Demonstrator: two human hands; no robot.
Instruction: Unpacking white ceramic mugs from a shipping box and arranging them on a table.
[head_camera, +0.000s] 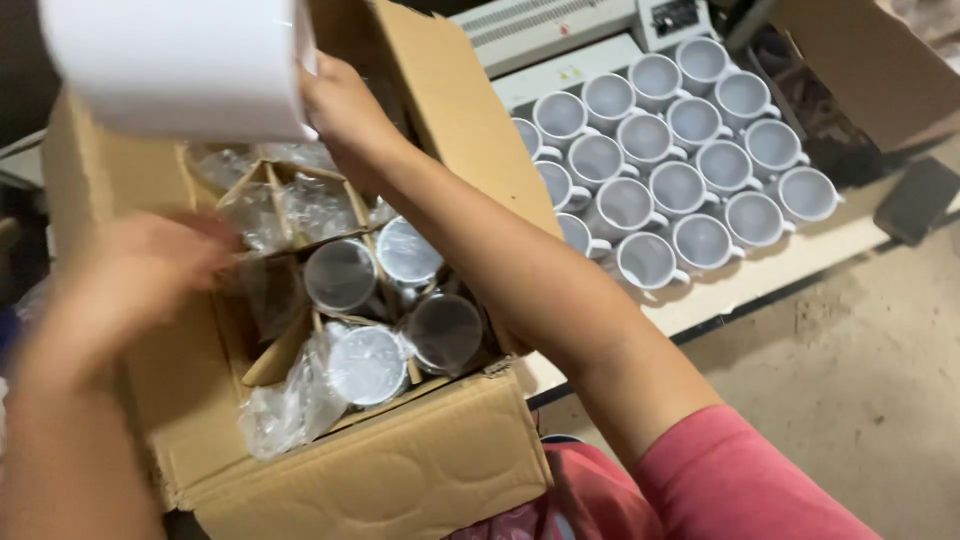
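Nearest the lens, low on the left: blurred left forearm, rising to the left hand (150, 262), fingers loosely spread over the left side of an open cardboard box (400, 470); too smeared to tell whether anything is gripped. On the right, pink sleeve (735, 480) at the bottom edge, bare forearm crossing above the box toward the upper left. Right hand (345, 110) raised over the box's far side, fingers closed on a white mug (180, 62), held on its side near the top edge, well above the box. Left hand well below the mug and apart from it.

Inside the box: brown cardboard dividers (290, 225), crumpled clear plastic wrap (285, 405), and wrapped mugs (370, 362) standing in their cells, mouths up. Raised box flap (470, 120) standing just right of the right hand.

Beyond the flap, on a pale worktop (740, 290): cluster of unwrapped white mugs (680, 150), upright, packed in close rows, handles touching or nearly touching neighbours. Grey machine (560, 25) at the top edge behind them. Another cardboard box (870, 60) in the upper right corner. Dark flat object (915, 200) beside the worktop on the bare floor (860, 380).
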